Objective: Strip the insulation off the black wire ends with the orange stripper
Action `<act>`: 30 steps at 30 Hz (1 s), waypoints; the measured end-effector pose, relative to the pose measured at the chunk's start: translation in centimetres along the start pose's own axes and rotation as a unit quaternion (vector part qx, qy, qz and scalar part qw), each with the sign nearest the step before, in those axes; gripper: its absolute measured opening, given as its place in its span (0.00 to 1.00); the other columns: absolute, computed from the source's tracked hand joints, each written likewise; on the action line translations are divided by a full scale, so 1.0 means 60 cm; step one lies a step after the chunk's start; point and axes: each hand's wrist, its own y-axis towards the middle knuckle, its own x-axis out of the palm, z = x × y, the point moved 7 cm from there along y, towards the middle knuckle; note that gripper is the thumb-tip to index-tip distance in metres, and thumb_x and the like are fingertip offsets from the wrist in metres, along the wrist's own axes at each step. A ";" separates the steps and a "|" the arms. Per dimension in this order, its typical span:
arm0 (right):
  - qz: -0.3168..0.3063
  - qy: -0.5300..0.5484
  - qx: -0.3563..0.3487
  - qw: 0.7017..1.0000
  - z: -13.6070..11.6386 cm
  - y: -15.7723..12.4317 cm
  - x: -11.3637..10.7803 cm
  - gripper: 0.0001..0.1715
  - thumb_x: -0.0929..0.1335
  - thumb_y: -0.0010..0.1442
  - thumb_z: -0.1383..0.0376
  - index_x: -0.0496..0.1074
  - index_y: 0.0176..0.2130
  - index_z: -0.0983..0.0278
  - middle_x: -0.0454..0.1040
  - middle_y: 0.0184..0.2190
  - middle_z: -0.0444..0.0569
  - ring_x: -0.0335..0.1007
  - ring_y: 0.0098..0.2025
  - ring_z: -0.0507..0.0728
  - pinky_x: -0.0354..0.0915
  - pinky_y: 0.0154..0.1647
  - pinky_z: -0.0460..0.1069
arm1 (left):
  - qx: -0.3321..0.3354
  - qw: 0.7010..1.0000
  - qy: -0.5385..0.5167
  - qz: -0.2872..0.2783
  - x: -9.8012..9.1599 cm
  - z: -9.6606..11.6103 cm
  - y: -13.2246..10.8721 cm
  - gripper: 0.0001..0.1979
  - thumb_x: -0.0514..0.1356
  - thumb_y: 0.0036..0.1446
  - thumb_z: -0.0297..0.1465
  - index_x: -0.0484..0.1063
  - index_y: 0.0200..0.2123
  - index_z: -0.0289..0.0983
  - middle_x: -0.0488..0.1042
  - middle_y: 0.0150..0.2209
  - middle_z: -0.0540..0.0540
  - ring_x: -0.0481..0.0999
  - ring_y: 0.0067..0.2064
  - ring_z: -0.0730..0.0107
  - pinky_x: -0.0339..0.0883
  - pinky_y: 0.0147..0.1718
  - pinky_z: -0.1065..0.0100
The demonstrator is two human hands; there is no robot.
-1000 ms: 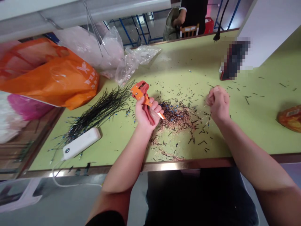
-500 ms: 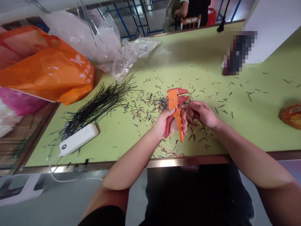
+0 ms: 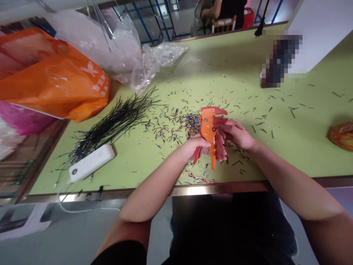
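Note:
My left hand [image 3: 197,147] is wrapped round the handles of an orange wire stripper [image 3: 209,130], held upright over the green table [image 3: 193,73]. My right hand [image 3: 237,134] is closed in a pinch right at the stripper's jaws; what it pinches is too small to make out. Under both hands lies a heap of black, blue and copper wire scraps [image 3: 193,127]. A bundle of thin black wires [image 3: 116,121] lies to the left.
A white power bank [image 3: 91,162] with a cable sits near the front left edge. Orange [image 3: 60,88] and clear plastic bags [image 3: 132,55] fill the back left. An orange packet [image 3: 342,134] lies at the right. Another person sits on a chair [image 3: 222,24] beyond the table.
My left hand brought the stripper from the left to the middle of the table. My right hand came down from a raised fist to the stripper's jaws.

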 end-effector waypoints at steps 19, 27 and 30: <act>0.087 -0.110 -0.108 0.984 -0.038 0.002 -0.033 0.28 0.68 0.70 0.54 0.61 0.22 0.61 0.56 0.20 0.39 0.49 0.22 0.49 0.48 0.23 0.48 | 0.062 0.983 0.039 0.169 -0.047 0.013 0.002 0.20 0.66 0.44 0.26 0.73 0.44 0.33 0.80 0.38 0.45 0.84 0.35 0.60 0.80 0.43 0.54; 0.099 -0.127 -0.109 0.981 -0.038 0.003 -0.033 0.28 0.66 0.70 0.55 0.62 0.21 0.61 0.56 0.19 0.40 0.48 0.22 0.50 0.45 0.23 0.50 | 0.074 0.969 0.064 0.228 -0.058 0.022 0.001 0.14 0.70 0.47 0.35 0.73 0.35 0.34 0.75 0.32 0.49 0.80 0.30 0.69 0.81 0.33 0.62; 0.094 -0.124 -0.101 0.983 -0.038 0.003 -0.030 0.28 0.66 0.70 0.54 0.63 0.21 0.60 0.56 0.19 0.40 0.47 0.21 0.50 0.45 0.23 0.50 | 0.055 0.972 0.065 0.221 -0.055 0.025 0.001 0.18 0.70 0.52 0.43 0.72 0.31 0.35 0.74 0.28 0.49 0.77 0.26 0.70 0.81 0.30 0.63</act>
